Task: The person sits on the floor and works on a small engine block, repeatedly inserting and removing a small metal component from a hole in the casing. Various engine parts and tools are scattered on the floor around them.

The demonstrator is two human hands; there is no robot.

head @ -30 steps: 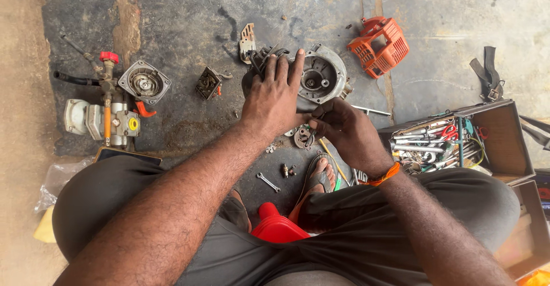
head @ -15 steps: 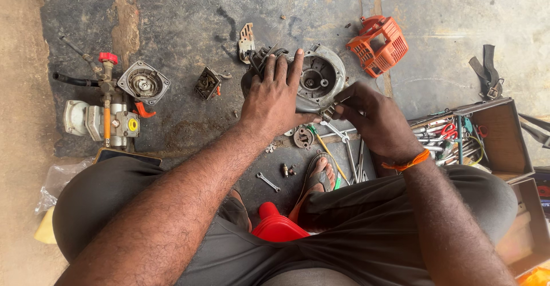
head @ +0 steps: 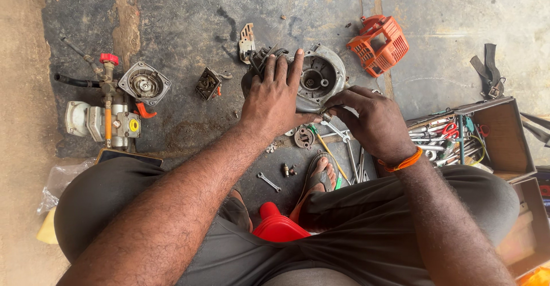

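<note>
Clear plastic bag (head: pixel 60 180) at left knee, open brown cardboard toolbox (head: pixel 504 140) at right

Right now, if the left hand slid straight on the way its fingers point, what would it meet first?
The left hand lies on the grey engine casing, fingers pointing away from the person. Beyond it, probably only bare concrete floor; depth is unclear.

A stained, cracked concrete floor (head: pixel 189 17) is being lit by even daylight, bordered by sandy ground (head: pixel 20 62) leftward.

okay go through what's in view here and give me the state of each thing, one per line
Left hand: flat on engine housing, pressing.
Right hand: pinching a small part at housing's edge.
Engine housing: open, insides showing.
Orange cover: off, lying apart.
Toolbox: open, full of tools.
Pump: untouched.
</note>
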